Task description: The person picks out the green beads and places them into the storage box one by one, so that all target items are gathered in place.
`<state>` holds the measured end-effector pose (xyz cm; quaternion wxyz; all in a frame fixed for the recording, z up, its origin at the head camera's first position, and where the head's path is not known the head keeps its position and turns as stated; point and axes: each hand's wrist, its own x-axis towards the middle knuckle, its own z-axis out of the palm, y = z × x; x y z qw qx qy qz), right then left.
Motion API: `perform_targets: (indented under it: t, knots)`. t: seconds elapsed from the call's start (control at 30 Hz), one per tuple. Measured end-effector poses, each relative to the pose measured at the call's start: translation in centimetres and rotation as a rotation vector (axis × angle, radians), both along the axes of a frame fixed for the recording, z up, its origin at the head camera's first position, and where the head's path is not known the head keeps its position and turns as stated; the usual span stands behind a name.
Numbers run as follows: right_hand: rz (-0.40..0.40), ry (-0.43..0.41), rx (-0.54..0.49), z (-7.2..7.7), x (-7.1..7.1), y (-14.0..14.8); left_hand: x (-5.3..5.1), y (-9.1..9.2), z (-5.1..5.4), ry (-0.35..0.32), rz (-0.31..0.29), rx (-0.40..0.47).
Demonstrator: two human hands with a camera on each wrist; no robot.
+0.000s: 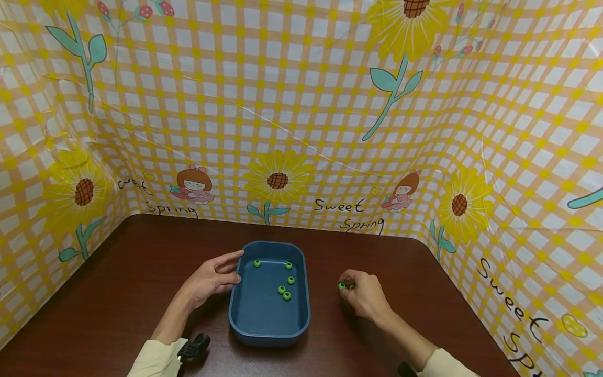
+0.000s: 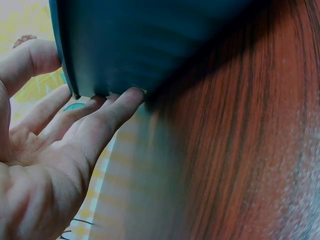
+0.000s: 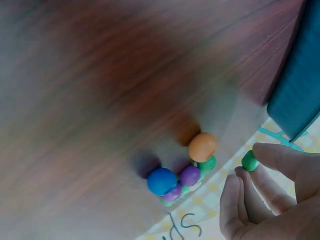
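A blue tray (image 1: 270,319) stands on the table, with several green beads (image 1: 287,296) lying loose inside. My left hand (image 1: 214,280) rests against its left outer side, the fingers nearly straight; in the left wrist view the fingertips (image 2: 132,95) touch the tray wall. To the right of the tray, apart from it, my right hand (image 1: 369,296) pinches one green bead (image 3: 249,161) between thumb and fingers. A cluster of beads sits on the table by that hand in the right wrist view: a blue bead (image 3: 162,181), an orange bead (image 3: 202,147), purple and green ones.
The dark brown wooden table (image 1: 155,251) is enclosed at the back and sides by a yellow checked cloth (image 1: 301,120) with sunflowers. A black strap (image 1: 194,346) is at the left wrist. In the head view the right hand mostly hides the bead cluster.
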<state>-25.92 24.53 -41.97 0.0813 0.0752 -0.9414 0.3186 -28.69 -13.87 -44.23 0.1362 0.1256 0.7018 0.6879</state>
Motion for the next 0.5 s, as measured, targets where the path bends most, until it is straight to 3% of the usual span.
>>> perform_targets:
  t: [0.17, 0.5]
  knots:
    - [0.029, 0.081, 0.055, 0.4, -0.3, -0.9, 0.0, -0.1, -0.1, 0.001, 0.003, 0.002]
    - [0.055, 0.114, 0.015, 1.4, -0.8, -2.5, 0.2, 0.1, 0.1, 0.001, 0.005, -0.004]
